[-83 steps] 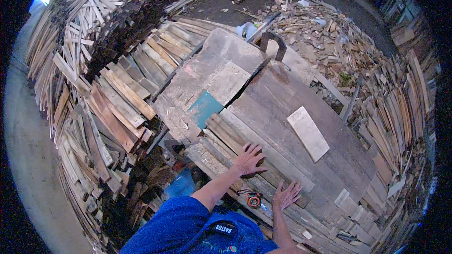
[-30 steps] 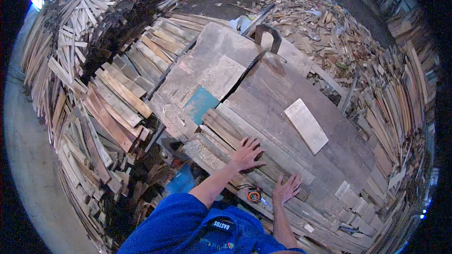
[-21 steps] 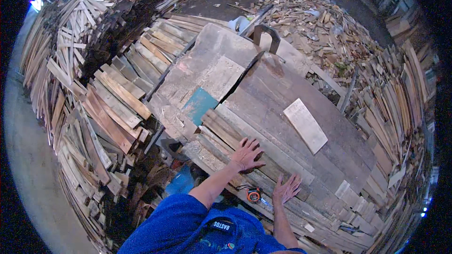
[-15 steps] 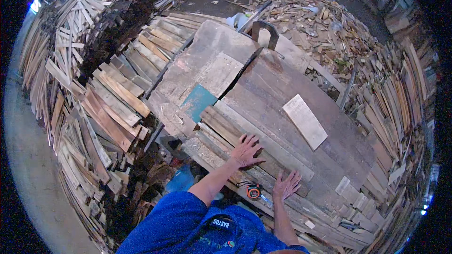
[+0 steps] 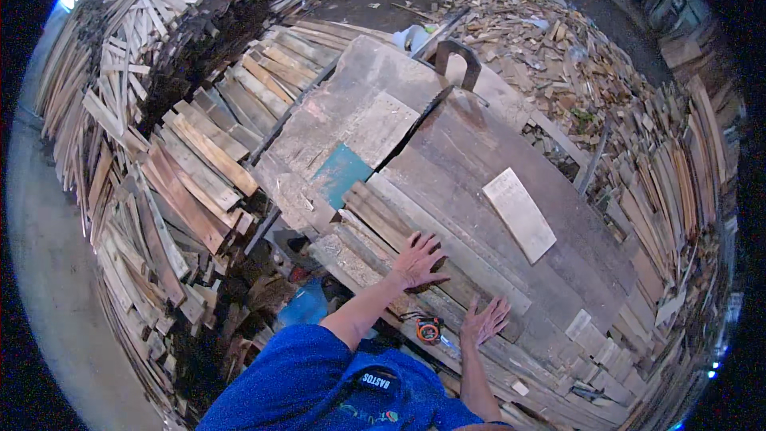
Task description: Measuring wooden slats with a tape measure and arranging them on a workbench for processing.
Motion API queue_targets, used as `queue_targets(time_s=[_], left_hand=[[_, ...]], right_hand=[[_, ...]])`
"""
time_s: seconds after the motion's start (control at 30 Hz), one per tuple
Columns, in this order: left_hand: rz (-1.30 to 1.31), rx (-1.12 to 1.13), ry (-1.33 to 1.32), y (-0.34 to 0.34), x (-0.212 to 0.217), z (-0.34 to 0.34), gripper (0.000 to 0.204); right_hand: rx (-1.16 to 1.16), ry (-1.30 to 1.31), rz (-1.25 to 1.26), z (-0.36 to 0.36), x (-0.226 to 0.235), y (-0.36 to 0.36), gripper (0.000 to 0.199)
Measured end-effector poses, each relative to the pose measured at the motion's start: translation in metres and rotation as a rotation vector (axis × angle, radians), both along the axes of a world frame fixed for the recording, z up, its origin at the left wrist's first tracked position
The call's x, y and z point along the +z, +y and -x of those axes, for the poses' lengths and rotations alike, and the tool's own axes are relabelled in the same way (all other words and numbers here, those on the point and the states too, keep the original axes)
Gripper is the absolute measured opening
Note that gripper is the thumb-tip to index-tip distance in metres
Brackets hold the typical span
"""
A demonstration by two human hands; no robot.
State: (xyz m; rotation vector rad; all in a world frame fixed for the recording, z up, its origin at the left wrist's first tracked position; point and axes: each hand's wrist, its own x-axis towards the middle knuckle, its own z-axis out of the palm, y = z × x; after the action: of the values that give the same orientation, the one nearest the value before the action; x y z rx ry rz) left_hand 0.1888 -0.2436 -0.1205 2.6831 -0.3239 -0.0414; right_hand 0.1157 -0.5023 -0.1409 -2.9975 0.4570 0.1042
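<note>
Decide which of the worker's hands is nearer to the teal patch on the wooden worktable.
Left. In the picture, the left hand is below and to the right of the teal patch; the right hand is farther off in the same direction.

The plank (image 5: 459, 287) is a long, narrow, weathered length of wood, brown with darker grey-brown streaks along its grain, its long edges looking roughly straight through the lens's bend. It lies flat on the wooden surface (image 5: 586, 243) and runs aslant, one end just beside the lower right of the teal patch (image 5: 341, 174) — whether the two touch cannot be told — and the rest stretching well away below and to the right of that patch. Its middle is partly covered, and its far end is hard to make out.
</note>
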Motion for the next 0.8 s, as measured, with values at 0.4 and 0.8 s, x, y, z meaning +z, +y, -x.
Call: queue_targets(time_s=[0.4, 0.8], left_hand=[[-0.010, 0.002, 0.031, 0.001, -0.008, 0.002, 0.069], [0.017, 0.010, 0.005, 0.000, -0.010, 0.002, 0.070]], right_hand=[[-0.001, 0.076, -0.015, 0.000, 0.006, 0.000, 0.076], [-0.026, 0.057, -0.022, -0.001, 0.011, 0.004, 0.074]])
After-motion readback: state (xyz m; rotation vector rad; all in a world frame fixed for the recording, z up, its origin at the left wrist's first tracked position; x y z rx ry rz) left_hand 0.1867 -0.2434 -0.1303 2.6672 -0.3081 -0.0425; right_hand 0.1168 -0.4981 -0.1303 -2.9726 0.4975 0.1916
